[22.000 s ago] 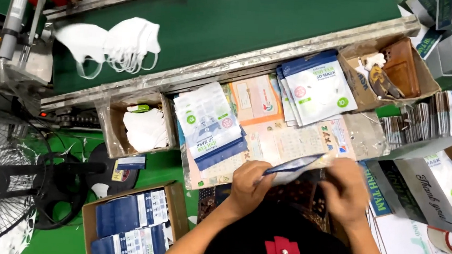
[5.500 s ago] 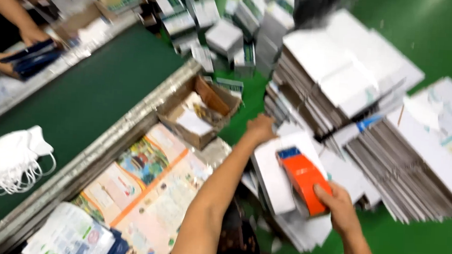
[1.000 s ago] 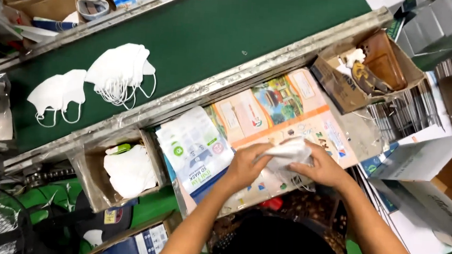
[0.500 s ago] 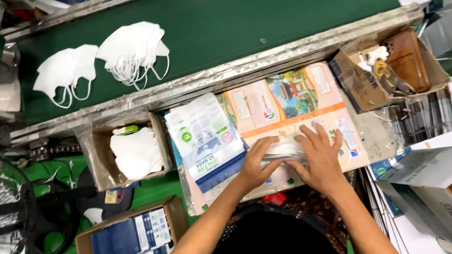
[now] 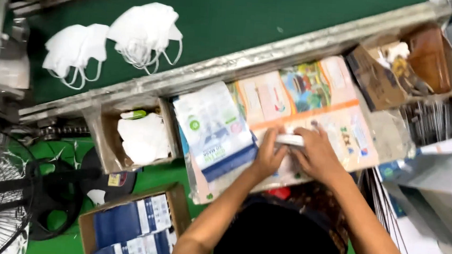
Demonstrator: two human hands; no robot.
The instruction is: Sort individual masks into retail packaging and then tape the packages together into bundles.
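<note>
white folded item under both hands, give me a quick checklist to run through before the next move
1. Both hands on the white folded item: ok, left hand and right hand press it from either side.
2. Item flat on the printed sheets: ok.
3. Item fully folded: cannot tell, fingers cover most of it.
4. Stack of printed pouches close by: ok, just beside the left hand.
5. Cardboard box of white masks reachable: ok, further out on the left hand's side.
6. White masks on the green belt: ok, lying apart from the hands.
</note>
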